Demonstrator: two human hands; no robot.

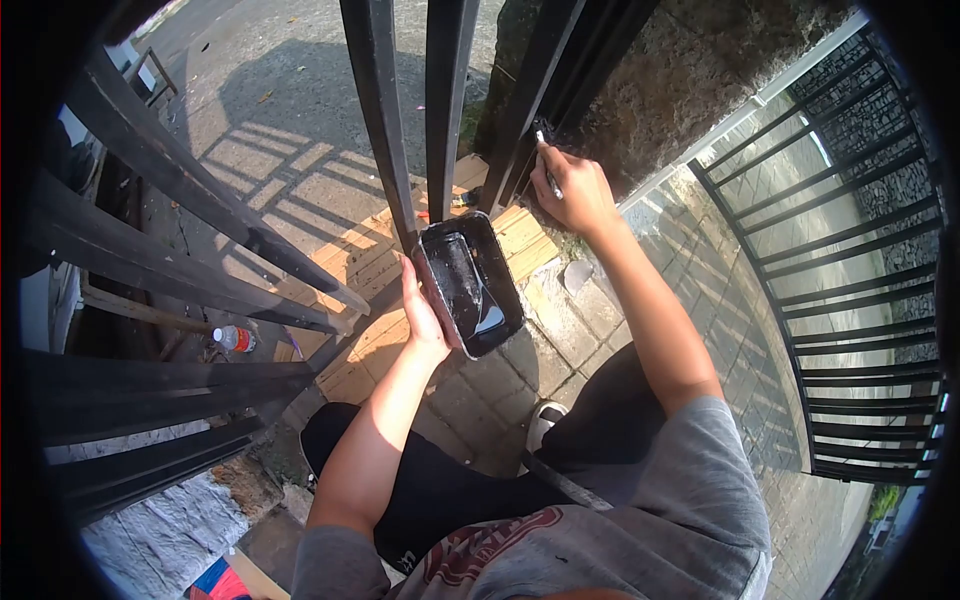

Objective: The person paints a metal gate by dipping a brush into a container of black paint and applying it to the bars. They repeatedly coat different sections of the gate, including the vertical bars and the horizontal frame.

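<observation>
My left hand (426, 312) is wrapped around the side of a black rectangular paint tray (496, 262). Glossy dark paint (465, 290) pools inside it, with pale reflections. Closed around a slim paintbrush (554, 184), my right hand (580, 192) is up beside the stone pillar. The brush's tip meets the dark metal at the edge of the black gate (446, 110), though shadow hides the exact contact. Under the tray and between the bars lies flattened cardboard (525, 240).
More black bars (180, 165) fan out on the left. A rough stone pillar (670, 90) stands right of my brush hand. Beyond it is another barred gate (850, 290). A bottle with a red label (235, 339) lies past the bars. My shoe (543, 420) rests on paving.
</observation>
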